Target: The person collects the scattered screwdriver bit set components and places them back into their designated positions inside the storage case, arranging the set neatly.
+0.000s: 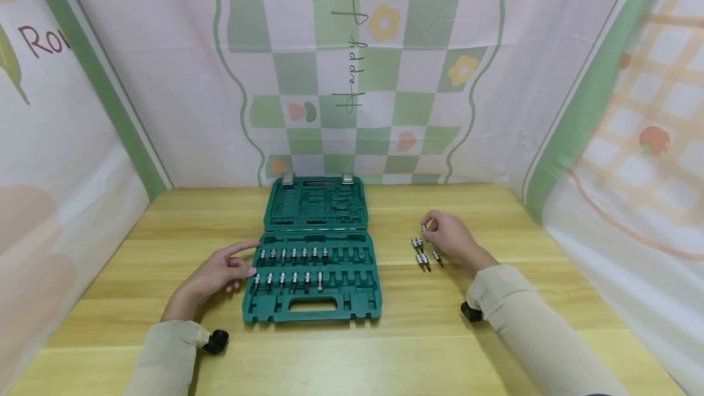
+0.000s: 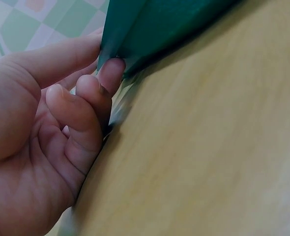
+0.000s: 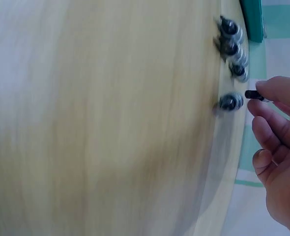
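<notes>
At lower left, my left grip [image 1: 216,274] lies relaxed, touching the edge of the green case [image 1: 360,289]; light pressure should steady it. Right of centre, my right grip [image 1: 448,236] pinches one bit [image 3: 253,94] beside the loose bits [image 1: 421,260]; a firm fingertip hold should prevent twisting.

Shiny metal bits [image 1: 421,259], matt plastic case [image 1: 352,302]

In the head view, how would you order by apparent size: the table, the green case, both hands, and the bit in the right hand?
1. table
2. green case
3. left hand and right hand: too alike to rank
4. bit
</notes>
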A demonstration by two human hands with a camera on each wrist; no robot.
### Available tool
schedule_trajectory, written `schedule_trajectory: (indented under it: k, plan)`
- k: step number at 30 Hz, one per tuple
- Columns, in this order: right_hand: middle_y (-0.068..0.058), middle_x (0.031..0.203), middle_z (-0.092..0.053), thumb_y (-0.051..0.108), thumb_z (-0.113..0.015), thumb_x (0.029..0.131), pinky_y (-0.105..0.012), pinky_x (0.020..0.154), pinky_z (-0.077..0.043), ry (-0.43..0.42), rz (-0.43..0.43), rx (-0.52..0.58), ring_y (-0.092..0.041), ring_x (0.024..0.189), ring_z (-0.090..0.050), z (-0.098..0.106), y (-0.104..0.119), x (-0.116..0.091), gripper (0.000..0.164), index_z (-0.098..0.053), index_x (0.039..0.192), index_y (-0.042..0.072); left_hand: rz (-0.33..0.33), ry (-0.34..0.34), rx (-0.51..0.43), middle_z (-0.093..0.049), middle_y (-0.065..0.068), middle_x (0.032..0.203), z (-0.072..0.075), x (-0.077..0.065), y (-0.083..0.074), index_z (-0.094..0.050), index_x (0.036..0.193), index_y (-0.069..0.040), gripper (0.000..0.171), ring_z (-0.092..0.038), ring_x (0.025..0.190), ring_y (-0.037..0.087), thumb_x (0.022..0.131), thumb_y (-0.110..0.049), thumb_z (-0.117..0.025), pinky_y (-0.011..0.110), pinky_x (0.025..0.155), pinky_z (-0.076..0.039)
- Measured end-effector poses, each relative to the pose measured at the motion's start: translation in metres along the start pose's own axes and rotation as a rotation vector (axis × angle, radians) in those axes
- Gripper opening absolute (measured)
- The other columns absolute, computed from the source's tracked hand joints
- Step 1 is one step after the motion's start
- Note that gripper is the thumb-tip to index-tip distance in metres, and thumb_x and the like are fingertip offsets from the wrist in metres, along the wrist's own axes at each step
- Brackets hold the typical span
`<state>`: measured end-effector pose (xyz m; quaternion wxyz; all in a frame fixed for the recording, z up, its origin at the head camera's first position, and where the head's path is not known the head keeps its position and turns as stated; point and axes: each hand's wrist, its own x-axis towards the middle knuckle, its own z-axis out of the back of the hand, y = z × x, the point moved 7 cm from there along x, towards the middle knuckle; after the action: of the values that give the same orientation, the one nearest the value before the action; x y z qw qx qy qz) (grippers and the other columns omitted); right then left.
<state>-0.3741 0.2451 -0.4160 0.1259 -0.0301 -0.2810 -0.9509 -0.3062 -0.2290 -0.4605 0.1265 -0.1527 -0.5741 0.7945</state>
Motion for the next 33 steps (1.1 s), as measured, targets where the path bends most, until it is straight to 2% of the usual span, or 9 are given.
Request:
schedule_trajectory:
  k: [8,15,33]
  plan:
    - [-0.002,0.078,-0.063,0.008,-0.066,0.088,-0.034,0.061,-0.048,-0.05,0.026,0.022,-0.016,0.066,-0.056,-0.009,0.025,0.002,0.018,-0.065,0.105,0.003,-0.004,0.001,0.008,-0.065,0.014,0.083,0.0,-0.001,-0.001,-0.035,0.151,-0.009,0.066,-0.052,0.057,0.017,0.093,-0.014,-0.067,0.027,0.051,-0.047]
    - [0.0,0.075,-0.064,0.008,-0.068,0.089,-0.033,0.059,-0.049,-0.037,0.061,0.048,-0.014,0.063,-0.058,-0.02,0.047,0.005,0.017,-0.067,0.105,0.002,-0.001,-0.005,0.017,-0.066,0.014,0.083,0.0,-0.002,-0.002,-0.035,0.15,-0.007,0.066,-0.052,0.057,0.017,0.093,-0.014,-0.067,0.027,0.051,-0.047]
    - [0.004,0.073,-0.066,0.009,-0.071,0.088,-0.033,0.064,-0.051,0.004,0.115,0.112,-0.011,0.067,-0.062,-0.046,0.091,0.016,0.011,-0.069,0.098,0.004,0.019,-0.006,-0.011,-0.066,0.014,0.083,0.001,-0.001,0.0,-0.035,0.151,-0.01,0.067,-0.052,0.057,0.017,0.093,-0.015,-0.068,0.027,0.051,-0.047]
